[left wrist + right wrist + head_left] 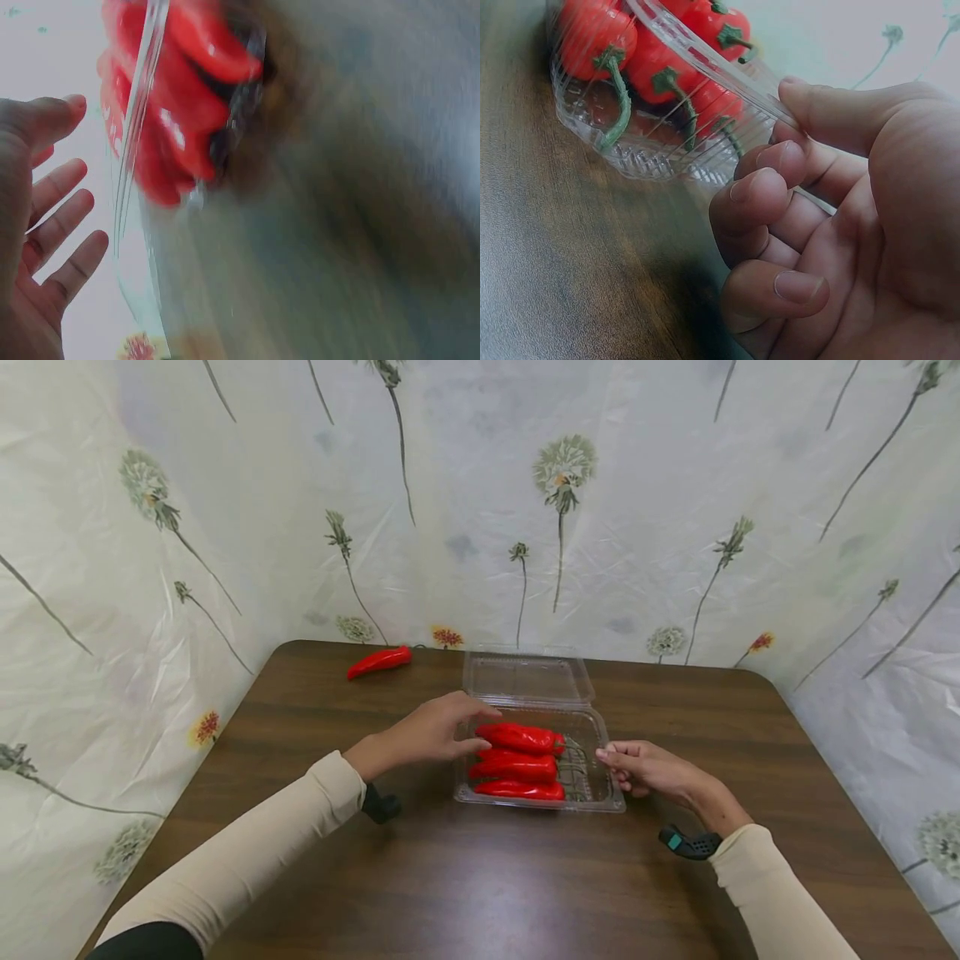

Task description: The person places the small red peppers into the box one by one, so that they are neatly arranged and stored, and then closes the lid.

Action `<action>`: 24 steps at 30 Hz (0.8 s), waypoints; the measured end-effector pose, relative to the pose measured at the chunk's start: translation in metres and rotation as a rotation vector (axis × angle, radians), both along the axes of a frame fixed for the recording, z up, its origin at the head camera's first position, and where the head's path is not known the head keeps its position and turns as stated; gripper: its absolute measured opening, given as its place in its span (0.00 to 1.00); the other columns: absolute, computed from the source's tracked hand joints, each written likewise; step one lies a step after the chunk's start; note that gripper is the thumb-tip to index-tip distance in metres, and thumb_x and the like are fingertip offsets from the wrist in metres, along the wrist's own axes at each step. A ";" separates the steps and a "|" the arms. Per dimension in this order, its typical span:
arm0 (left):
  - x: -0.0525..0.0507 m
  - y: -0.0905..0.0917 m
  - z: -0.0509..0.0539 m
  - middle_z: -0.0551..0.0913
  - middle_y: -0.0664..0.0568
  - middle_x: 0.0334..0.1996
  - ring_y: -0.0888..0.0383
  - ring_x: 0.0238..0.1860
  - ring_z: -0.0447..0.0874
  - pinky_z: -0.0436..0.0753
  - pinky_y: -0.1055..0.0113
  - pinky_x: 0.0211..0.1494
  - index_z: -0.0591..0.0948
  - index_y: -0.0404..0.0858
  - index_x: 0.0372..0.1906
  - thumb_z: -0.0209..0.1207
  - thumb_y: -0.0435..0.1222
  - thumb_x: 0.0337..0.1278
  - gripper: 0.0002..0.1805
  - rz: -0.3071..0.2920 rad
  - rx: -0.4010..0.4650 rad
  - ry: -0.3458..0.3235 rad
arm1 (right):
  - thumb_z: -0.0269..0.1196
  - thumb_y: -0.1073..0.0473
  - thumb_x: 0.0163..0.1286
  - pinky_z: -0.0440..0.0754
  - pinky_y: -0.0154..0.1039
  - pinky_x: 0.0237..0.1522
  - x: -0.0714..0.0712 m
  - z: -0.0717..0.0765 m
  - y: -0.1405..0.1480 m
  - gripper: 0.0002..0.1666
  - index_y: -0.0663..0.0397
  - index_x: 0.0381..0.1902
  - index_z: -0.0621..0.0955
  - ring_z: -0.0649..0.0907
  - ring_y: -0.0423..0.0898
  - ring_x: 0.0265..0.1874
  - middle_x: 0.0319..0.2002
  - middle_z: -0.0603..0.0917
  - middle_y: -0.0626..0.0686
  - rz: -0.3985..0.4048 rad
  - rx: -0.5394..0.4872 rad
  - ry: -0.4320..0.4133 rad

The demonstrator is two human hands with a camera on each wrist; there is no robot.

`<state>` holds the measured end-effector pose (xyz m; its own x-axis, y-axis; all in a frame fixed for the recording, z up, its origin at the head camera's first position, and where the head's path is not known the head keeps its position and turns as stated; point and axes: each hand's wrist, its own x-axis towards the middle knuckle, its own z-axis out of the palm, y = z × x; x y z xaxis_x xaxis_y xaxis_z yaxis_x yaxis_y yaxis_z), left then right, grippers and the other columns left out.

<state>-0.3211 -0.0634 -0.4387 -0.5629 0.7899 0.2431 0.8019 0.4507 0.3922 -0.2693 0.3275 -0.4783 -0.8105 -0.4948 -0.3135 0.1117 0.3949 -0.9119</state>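
Head view: red peppers (517, 767), long axes crosswise, stems (573, 768) rightward; right fingers (626, 753) pinched on container rim (585, 808), left fingers (471, 706) apart.

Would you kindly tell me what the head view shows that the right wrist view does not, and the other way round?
Only the head view shows the left hand, the left sleeve, the right sleeve and the black wristband on the right arm.

Only the right wrist view shows the palm of the right hand.

Both share the red peppers in the clear container, the right hand pinching its rim, and the brown table.
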 end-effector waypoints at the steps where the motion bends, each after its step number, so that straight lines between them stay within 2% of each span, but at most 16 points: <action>1: -0.002 -0.003 0.001 0.83 0.54 0.53 0.55 0.50 0.79 0.80 0.65 0.48 0.79 0.44 0.64 0.69 0.44 0.61 0.27 0.013 0.006 -0.007 | 0.50 0.48 0.82 0.63 0.32 0.19 0.000 0.000 0.000 0.24 0.63 0.32 0.68 0.69 0.41 0.19 0.23 0.70 0.48 0.000 -0.002 -0.001; 5: -0.012 -0.015 0.000 0.83 0.52 0.54 0.54 0.53 0.79 0.80 0.62 0.53 0.79 0.44 0.64 0.70 0.42 0.60 0.27 0.057 0.036 -0.035 | 0.50 0.48 0.82 0.61 0.33 0.18 0.001 0.000 0.001 0.24 0.63 0.32 0.68 0.68 0.41 0.19 0.23 0.70 0.48 0.005 -0.003 0.002; 10: -0.025 -0.030 -0.003 0.83 0.50 0.58 0.49 0.58 0.79 0.77 0.56 0.63 0.79 0.41 0.63 0.70 0.43 0.60 0.27 0.088 0.063 -0.034 | 0.49 0.49 0.82 0.58 0.37 0.18 0.003 0.001 0.000 0.24 0.65 0.33 0.68 0.68 0.41 0.19 0.23 0.69 0.49 0.012 -0.003 0.005; 14: -0.034 -0.040 -0.005 0.82 0.49 0.58 0.48 0.59 0.78 0.76 0.54 0.64 0.79 0.40 0.63 0.69 0.42 0.60 0.27 0.118 0.069 -0.029 | 0.49 0.49 0.82 0.60 0.35 0.18 0.003 0.002 0.000 0.24 0.65 0.33 0.68 0.68 0.42 0.20 0.23 0.70 0.49 0.014 0.001 0.002; 19: -0.045 -0.050 -0.006 0.82 0.51 0.58 0.51 0.60 0.77 0.75 0.54 0.65 0.80 0.39 0.62 0.70 0.41 0.60 0.27 0.156 0.078 0.001 | 0.49 0.48 0.82 0.62 0.34 0.19 0.003 0.001 0.001 0.25 0.65 0.33 0.68 0.67 0.42 0.19 0.23 0.70 0.49 0.011 0.006 -0.003; 24: -0.056 -0.060 -0.007 0.81 0.47 0.60 0.49 0.62 0.75 0.72 0.52 0.68 0.78 0.37 0.63 0.70 0.40 0.60 0.28 0.176 0.084 0.001 | 0.49 0.49 0.82 0.62 0.33 0.18 0.002 0.000 0.001 0.24 0.65 0.33 0.68 0.67 0.41 0.19 0.23 0.70 0.49 0.009 0.013 0.002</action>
<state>-0.3774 -0.1232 -0.4461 -0.6900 0.6565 0.3048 0.7143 0.5496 0.4332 -0.2669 0.3287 -0.4780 -0.8069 -0.4980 -0.3178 0.1059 0.4073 -0.9071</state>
